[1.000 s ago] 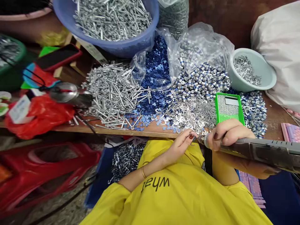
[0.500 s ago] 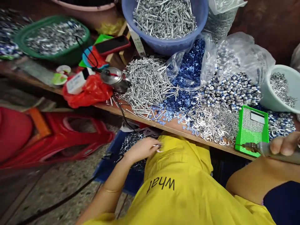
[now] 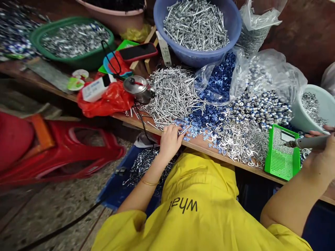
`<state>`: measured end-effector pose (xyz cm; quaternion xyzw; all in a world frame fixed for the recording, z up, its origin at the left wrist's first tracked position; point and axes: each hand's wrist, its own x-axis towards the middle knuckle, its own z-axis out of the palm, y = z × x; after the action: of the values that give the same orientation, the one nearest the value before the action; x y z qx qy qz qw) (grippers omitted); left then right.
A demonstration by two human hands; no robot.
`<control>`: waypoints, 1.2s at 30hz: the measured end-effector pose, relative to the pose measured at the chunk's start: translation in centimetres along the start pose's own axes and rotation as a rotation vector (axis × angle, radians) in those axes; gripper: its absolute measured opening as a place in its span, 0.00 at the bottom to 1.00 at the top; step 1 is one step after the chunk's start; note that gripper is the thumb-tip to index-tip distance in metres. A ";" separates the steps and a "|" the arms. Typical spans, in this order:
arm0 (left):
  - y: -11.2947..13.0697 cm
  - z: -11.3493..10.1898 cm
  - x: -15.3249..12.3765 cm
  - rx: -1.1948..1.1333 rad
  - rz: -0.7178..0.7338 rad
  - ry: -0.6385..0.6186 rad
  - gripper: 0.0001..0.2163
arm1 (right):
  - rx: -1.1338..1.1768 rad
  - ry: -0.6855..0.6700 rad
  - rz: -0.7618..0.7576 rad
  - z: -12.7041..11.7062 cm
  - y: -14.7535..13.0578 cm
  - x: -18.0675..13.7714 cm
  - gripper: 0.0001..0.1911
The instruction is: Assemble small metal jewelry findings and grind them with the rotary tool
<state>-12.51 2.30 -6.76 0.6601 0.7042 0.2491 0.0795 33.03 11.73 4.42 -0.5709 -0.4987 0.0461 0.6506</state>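
My left hand (image 3: 171, 139) rests at the table's front edge, its fingers closing on a silver bolt at the near side of the loose bolt pile (image 3: 171, 94). Small blue plastic pieces (image 3: 199, 120) lie just right of it. My right hand (image 3: 323, 157) at the far right is shut round a grey electric screwdriver (image 3: 306, 142), whose tip points left over the green perforated tray (image 3: 281, 162). Curved silver clips (image 3: 238, 139) and blue-banded metal rollers (image 3: 261, 106) lie between the hands.
A blue basin of bolts (image 3: 196, 26), a green basin (image 3: 73, 38), a pale bowl (image 3: 311, 106) and plastic bags (image 3: 261, 66) stand behind. A phone (image 3: 137, 51), red bag (image 3: 107, 101) and small metal pot (image 3: 138, 89) sit left. A red stool (image 3: 65, 150) and a blue crate of parts (image 3: 136, 170) are below.
My left hand left the screwdriver tip, dropped to the crate below the table, then rose to the bolt pile. My right hand carried the screwdriver rightward. The view swung left.
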 end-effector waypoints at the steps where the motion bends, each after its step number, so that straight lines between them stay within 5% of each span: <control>1: -0.5 0.6 0.7 0.010 0.008 -0.002 0.09 | 0.075 -0.041 0.002 -0.4 0.8 0.4 0.27; 6: -1.0 2.5 2.5 -0.144 0.004 0.133 0.05 | 0.073 -0.076 -0.014 -2.3 2.2 0.5 0.25; 9: 0.4 2.7 2.6 -0.440 -0.095 0.216 0.07 | -0.140 0.090 -0.261 -2.5 0.2 -1.5 0.28; 12: 2.4 2.7 2.1 -0.649 -0.073 0.084 0.10 | -0.307 0.364 -0.555 -1.7 -2.2 -4.9 0.29; 13: 3.0 2.8 1.9 -0.661 -0.043 0.027 0.11 | -0.339 0.307 -0.569 -1.3 -2.7 -6.1 0.24; 17: 5.3 3.7 0.7 -0.662 0.056 -0.110 0.11 | -0.396 -0.610 -0.293 0.7 -1.9 -10.1 0.09; 19: 6.4 4.2 0.0 -0.655 0.101 -0.155 0.11 | -0.410 -0.851 -0.151 1.8 -0.5 -11.2 0.10; 29: 9.2 5.8 -0.9 -0.658 0.164 -0.208 0.11 | -0.419 -0.847 -0.156 5.5 2.7 -13.4 0.12; 36: 8.8 7.2 -0.8 -0.641 0.129 -0.160 0.12 | -0.186 -0.562 0.264 4.2 3.5 -13.6 0.14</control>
<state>-1.43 3.30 -9.19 0.6623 0.5382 0.4099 0.3220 25.10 7.28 -7.03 -0.6527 -0.5824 0.2400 0.4209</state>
